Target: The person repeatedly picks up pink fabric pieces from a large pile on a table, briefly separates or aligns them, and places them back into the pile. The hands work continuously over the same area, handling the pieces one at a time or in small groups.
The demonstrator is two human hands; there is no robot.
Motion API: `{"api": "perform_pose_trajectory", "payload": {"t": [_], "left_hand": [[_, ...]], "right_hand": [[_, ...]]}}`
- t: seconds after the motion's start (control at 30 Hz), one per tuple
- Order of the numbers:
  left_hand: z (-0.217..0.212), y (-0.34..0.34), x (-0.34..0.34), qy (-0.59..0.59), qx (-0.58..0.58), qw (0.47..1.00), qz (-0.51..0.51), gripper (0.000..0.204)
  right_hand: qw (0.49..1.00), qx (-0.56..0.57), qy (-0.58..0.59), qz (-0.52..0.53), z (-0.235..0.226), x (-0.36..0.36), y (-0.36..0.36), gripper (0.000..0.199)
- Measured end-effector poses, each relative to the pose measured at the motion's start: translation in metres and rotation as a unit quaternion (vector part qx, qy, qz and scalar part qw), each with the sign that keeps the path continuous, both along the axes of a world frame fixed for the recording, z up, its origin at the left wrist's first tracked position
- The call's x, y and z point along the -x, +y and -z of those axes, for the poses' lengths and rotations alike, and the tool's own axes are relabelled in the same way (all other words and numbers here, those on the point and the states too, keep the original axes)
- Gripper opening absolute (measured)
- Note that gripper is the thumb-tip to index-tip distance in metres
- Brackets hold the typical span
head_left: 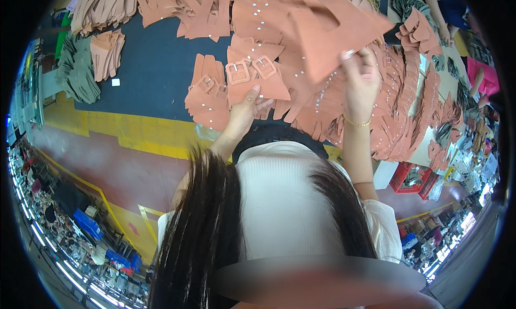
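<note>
My left hand is closed on the lower edge of a salmon-coloured flat piece that looks like leather, its thumb lying on top. Two covered square buckles show on the upper part of this piece. On the right, my right hand pinches the edge of a larger salmon panel, raised over the pile and slightly blurred. That panel has a slot cut in it. Just left of my left hand lies another salmon piece with a buckle.
Stacks of salmon pieces with small white tags cover the right of the dark table. Grey-green bundles lie at its left end. A red crate stands below on the right. Other people's arms show at the far right.
</note>
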State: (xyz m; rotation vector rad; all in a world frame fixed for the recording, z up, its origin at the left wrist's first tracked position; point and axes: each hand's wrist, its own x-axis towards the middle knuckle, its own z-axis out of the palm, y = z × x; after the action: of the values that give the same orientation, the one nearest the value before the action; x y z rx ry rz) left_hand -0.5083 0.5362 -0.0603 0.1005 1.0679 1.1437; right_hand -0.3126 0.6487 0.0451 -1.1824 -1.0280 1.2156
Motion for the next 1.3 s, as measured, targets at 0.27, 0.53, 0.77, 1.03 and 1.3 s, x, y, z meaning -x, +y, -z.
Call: {"api": "perform_pose_trajectory", "payload": {"t": [0.27, 0.53, 0.77, 1.03, 1.3], "left_hand": [[0.019, -0.023, 0.014, 0.010, -0.065, 0.995, 0.078, 0.022], [-0.040, -0.015, 0.033, 0.213, -0.198, 0.950, 0.110, 0.028], [-0.032, 0.050, 0.127, 0.367, -0.219, 0.892, -0.145, 0.042], [0.068, 0.168, 0.312, -0.024, -0.287, 0.921, -0.264, 0.026], [0.170, 0.229, 0.365, 0.022, 0.059, 0.967, -0.248, 0.027]], "right_hand": [[0.811, 0.442, 0.366, -0.114, 0.048, 0.064, -0.072, 0.010], [0.823, 0.400, 0.341, -0.214, 0.059, 0.091, -0.072, 0.007], [0.810, 0.428, 0.226, -0.331, 0.082, 0.125, -0.073, 0.009], [0.834, 0.447, 0.134, -0.293, 0.098, 0.089, -0.061, 0.009], [0.899, 0.378, 0.123, -0.185, 0.104, 0.072, -0.020, 0.008]]}}
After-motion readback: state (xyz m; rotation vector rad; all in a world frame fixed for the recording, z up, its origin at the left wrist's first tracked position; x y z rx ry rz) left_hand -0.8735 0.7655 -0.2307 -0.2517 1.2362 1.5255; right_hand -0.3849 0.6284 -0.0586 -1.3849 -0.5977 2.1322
